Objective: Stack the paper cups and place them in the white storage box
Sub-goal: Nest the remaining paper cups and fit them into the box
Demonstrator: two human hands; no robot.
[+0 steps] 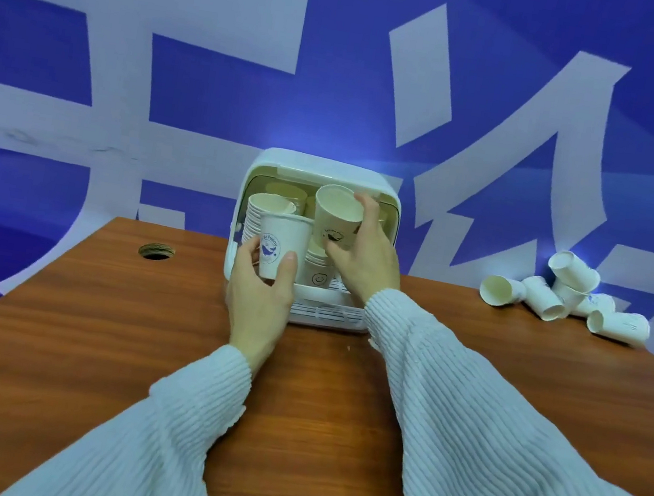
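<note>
Cups are in both my hands at this moment, in front of the open white box [320, 166] that stands on the bench [135, 325]. My left hand [259, 293] grips one cup [283, 247] upright by its lower wall, thumb on the front and fingers behind. My right hand [362, 257] holds a second cup [338, 215] tilted, mouth toward me, with the fingers curled over its rim and side. It is just at the mouth of the box, above a short stack [316, 265] inside. A taller stack [258, 216] stands at the left side of the box, partly hidden behind my left cup.

I judge these cups to be very light and thin. The wall is soft and bends under a strong squeeze, so a gentle grip is enough. The rolled rim is the stiffest part, and the bottom ring is also firm, so these are the good places to hold. The middle of the wall dents easily. The paper seems not slippery. When one cup goes into another, it must go straight, because a tilted one can jam or push the stack over.

More loose cups [564, 298] lie on their sides at the far right of the bench, well apart from the box.
</note>
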